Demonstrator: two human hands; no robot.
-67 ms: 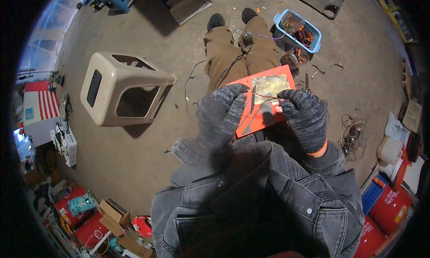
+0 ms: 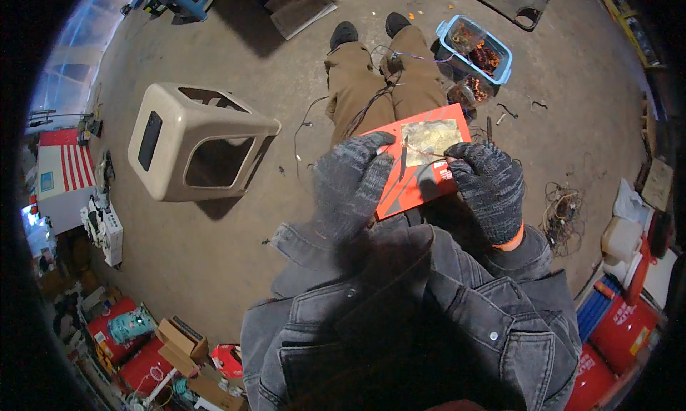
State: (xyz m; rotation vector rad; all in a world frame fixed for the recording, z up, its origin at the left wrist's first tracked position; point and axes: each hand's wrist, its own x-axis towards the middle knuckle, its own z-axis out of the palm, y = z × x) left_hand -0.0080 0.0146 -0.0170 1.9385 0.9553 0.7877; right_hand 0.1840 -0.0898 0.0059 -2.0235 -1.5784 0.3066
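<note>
Both my hands wear dark grey knit gloves over an orange-red flat panel (image 2: pixel 400 197) lying tilted across my lap. On its upper part is a worn yellowish patch (image 2: pixel 432 134). My right hand (image 2: pixel 487 189) pinches a thin copper-coloured wire (image 2: pixel 426 153) that reaches left across the patch. My left hand (image 2: pixel 350 179) is closed at the panel's left edge, fingertips near the wire's left end; whether something is between them is too small to make out. A narrow dark strip (image 2: pixel 403 157) stands out on the panel beside these fingertips. More dark wires (image 2: pixel 368 111) lie over my brown trouser legs.
Beyond my right knee stands a blue basket (image 2: pixel 509 57) with bagged copper scraps, another bag (image 2: pixel 471 89) beside it. Tangled wires (image 2: pixel 563 214) lie on the floor at right. A beige stool (image 2: pixel 161 154) lies on its side at left, a black phone (image 2: pixel 149 140) on it.
My left fingertips have shifted slightly up and left, away from the wire's middle. My right hand has moved very slightly right with the wire.
</note>
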